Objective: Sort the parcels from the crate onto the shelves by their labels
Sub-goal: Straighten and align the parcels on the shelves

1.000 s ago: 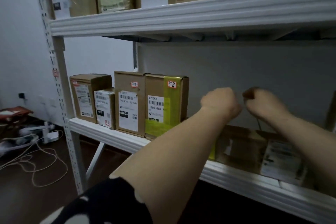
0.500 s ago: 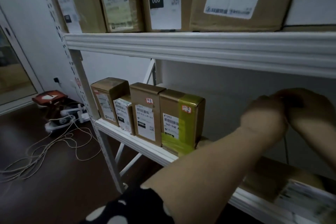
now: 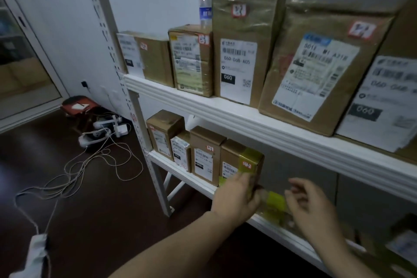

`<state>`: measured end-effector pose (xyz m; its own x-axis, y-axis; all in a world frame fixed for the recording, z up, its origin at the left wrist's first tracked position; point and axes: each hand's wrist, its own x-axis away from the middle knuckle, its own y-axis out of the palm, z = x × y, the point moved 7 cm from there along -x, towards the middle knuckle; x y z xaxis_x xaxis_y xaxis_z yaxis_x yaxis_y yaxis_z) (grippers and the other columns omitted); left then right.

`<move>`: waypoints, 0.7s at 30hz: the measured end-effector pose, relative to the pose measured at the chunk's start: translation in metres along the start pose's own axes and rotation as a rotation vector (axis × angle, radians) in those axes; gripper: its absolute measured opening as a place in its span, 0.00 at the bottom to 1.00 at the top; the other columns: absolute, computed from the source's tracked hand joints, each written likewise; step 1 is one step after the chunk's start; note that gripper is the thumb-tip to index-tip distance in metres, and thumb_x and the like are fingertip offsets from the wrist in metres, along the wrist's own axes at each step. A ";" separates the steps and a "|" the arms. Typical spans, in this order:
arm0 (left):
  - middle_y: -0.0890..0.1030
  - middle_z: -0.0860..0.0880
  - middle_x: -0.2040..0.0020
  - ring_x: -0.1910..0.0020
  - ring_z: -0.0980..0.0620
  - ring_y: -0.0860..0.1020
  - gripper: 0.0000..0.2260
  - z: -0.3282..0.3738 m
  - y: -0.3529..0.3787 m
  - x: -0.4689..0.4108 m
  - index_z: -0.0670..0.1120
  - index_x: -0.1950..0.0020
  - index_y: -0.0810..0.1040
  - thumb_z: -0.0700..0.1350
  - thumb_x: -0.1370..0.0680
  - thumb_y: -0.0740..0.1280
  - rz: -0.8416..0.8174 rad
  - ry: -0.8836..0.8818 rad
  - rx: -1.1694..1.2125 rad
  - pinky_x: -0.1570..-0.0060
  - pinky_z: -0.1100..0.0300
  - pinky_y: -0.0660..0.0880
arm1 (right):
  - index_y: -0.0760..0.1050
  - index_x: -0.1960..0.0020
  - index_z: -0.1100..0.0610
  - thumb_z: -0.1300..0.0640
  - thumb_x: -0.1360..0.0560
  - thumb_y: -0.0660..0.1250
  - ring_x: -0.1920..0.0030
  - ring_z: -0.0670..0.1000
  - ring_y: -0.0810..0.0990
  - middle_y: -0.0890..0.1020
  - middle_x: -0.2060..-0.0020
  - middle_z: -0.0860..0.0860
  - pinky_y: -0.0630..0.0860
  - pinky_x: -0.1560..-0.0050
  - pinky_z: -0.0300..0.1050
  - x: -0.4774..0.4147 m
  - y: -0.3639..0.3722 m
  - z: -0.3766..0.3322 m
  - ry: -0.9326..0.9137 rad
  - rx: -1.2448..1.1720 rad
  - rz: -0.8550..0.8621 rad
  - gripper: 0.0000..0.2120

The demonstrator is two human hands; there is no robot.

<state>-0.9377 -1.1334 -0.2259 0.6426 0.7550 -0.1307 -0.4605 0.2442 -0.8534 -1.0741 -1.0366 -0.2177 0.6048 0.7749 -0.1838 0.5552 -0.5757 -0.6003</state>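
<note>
Cardboard parcels point(image 3: 239, 52) are standing in a row along the upper shelf point(image 3: 225, 106), each brown, boxy and wearing a white printed label, with a clear plastic water bottle point(image 3: 205, 10) standing behind them. On the lower shelf point(image 3: 180, 174) three smaller boxes point(image 3: 203, 156) are standing upright side by side, and a yellow-taped parcel point(image 3: 248, 160) is standing at the right end of that line, touching its neighbour. The left hand point(image 3: 234, 201) is reaching to this parcel, its fingers lying fairly straight against the glossy yellow tape at the lower front corner, not curled round it. Just to the right, a flat parcel point(image 3: 274, 204), also banded in yellow tape, is lying on the same shelf, blurred. The right hand point(image 3: 311, 207) is hovering above it, fingers loosely bent and holding nothing. Pale cables point(image 3: 90, 165) are trailing across the dark floor.
</note>
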 end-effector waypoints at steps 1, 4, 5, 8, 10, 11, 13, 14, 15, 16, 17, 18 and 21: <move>0.74 0.49 0.40 0.41 0.49 0.74 0.21 -0.006 -0.017 0.004 0.49 0.32 0.69 0.53 0.23 0.62 0.017 -0.012 0.001 0.47 0.55 0.74 | 0.72 0.48 0.47 0.60 0.26 0.68 0.57 0.47 0.79 0.78 0.52 0.51 0.77 0.57 0.41 0.004 0.004 -0.016 -0.009 0.013 -0.021 0.11; 0.72 0.51 0.36 0.37 0.51 0.71 0.23 -0.016 -0.076 0.010 0.49 0.29 0.67 0.52 0.23 0.63 0.091 -0.025 0.049 0.42 0.57 0.71 | 0.71 0.46 0.46 0.56 0.24 0.66 0.53 0.46 0.78 0.75 0.51 0.45 0.76 0.54 0.44 0.011 0.013 -0.071 -0.053 0.066 -0.088 0.09; 0.72 0.51 0.36 0.36 0.52 0.70 0.23 -0.019 -0.095 0.011 0.49 0.29 0.66 0.52 0.23 0.63 0.113 -0.027 0.069 0.41 0.58 0.70 | 0.72 0.45 0.47 0.56 0.24 0.66 0.52 0.45 0.78 0.74 0.51 0.44 0.75 0.55 0.41 0.013 0.014 -0.092 -0.075 0.079 -0.099 0.09; 0.72 0.50 0.35 0.35 0.52 0.70 0.24 -0.023 -0.149 0.009 0.49 0.28 0.66 0.51 0.24 0.64 0.154 -0.005 0.077 0.41 0.57 0.71 | 0.74 0.42 0.49 0.54 0.24 0.66 0.50 0.45 0.78 0.75 0.49 0.44 0.76 0.53 0.42 0.014 0.011 -0.150 -0.115 0.096 -0.079 0.10; 0.71 0.50 0.35 0.34 0.51 0.69 0.24 -0.023 -0.184 0.005 0.48 0.28 0.67 0.49 0.24 0.65 0.181 0.015 0.080 0.39 0.58 0.69 | 0.74 0.41 0.50 0.54 0.24 0.66 0.49 0.44 0.76 0.75 0.48 0.43 0.73 0.52 0.39 0.012 0.002 -0.185 -0.151 0.112 -0.041 0.11; 0.70 0.49 0.34 0.34 0.51 0.68 0.24 -0.022 -0.202 0.002 0.48 0.28 0.67 0.48 0.24 0.66 0.197 0.030 0.082 0.38 0.58 0.67 | 0.74 0.41 0.50 0.55 0.24 0.66 0.48 0.43 0.76 0.75 0.48 0.43 0.72 0.52 0.37 0.009 -0.005 -0.201 -0.170 0.113 -0.018 0.12; 0.70 0.48 0.34 0.34 0.50 0.67 0.25 -0.013 -0.236 -0.007 0.46 0.29 0.67 0.47 0.25 0.67 0.225 0.072 0.064 0.37 0.58 0.65 | 0.74 0.40 0.51 0.55 0.23 0.65 0.47 0.43 0.75 0.74 0.48 0.43 0.72 0.50 0.37 0.005 -0.021 -0.228 -0.201 0.114 0.016 0.12; 0.70 0.47 0.34 0.34 0.49 0.67 0.25 -0.006 -0.252 -0.012 0.46 0.29 0.68 0.46 0.25 0.68 0.239 0.100 0.046 0.37 0.57 0.65 | 0.73 0.40 0.51 0.54 0.23 0.65 0.46 0.43 0.74 0.75 0.47 0.43 0.72 0.49 0.38 0.002 -0.030 -0.237 -0.216 0.125 0.030 0.12; 0.71 0.46 0.34 0.34 0.48 0.67 0.25 0.002 -0.267 -0.018 0.45 0.29 0.68 0.46 0.26 0.68 0.254 0.130 0.030 0.36 0.56 0.65 | 0.73 0.40 0.51 0.54 0.23 0.65 0.45 0.44 0.74 0.75 0.46 0.44 0.73 0.47 0.39 0.000 -0.040 -0.245 -0.228 0.142 0.047 0.12; 0.71 0.45 0.34 0.34 0.48 0.67 0.25 0.011 -0.280 -0.023 0.45 0.30 0.69 0.46 0.26 0.69 0.265 0.156 0.018 0.36 0.55 0.65 | 0.73 0.39 0.51 0.54 0.23 0.65 0.45 0.44 0.74 0.75 0.45 0.45 0.73 0.46 0.41 -0.002 -0.051 -0.250 -0.234 0.158 0.064 0.12; 0.71 0.45 0.34 0.34 0.47 0.67 0.26 0.022 -0.292 -0.029 0.45 0.30 0.69 0.46 0.27 0.69 0.275 0.179 0.011 0.35 0.54 0.65 | 0.73 0.39 0.52 0.54 0.23 0.65 0.44 0.45 0.74 0.76 0.44 0.46 0.74 0.45 0.42 -0.005 -0.063 -0.253 -0.238 0.174 0.085 0.12; 0.71 0.45 0.33 0.33 0.47 0.67 0.26 0.033 -0.301 -0.034 0.45 0.30 0.69 0.46 0.27 0.70 0.279 0.199 0.006 0.34 0.53 0.64 | 0.73 0.39 0.52 0.54 0.22 0.64 0.43 0.46 0.74 0.76 0.43 0.46 0.74 0.45 0.44 -0.007 -0.075 -0.255 -0.237 0.192 0.107 0.13; 0.69 0.45 0.32 0.32 0.46 0.65 0.27 0.068 -0.312 -0.047 0.46 0.29 0.68 0.48 0.26 0.69 0.281 0.259 -0.036 0.34 0.50 0.64 | 0.73 0.37 0.53 0.54 0.22 0.64 0.40 0.48 0.74 0.75 0.40 0.48 0.74 0.42 0.47 -0.009 -0.113 -0.253 -0.213 0.250 0.180 0.14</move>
<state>-0.8657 -1.2037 0.0812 0.6298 0.6096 -0.4814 -0.6219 0.0243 -0.7828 -0.9979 -1.0448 0.0488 0.5330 0.7189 -0.4462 0.2782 -0.6470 -0.7099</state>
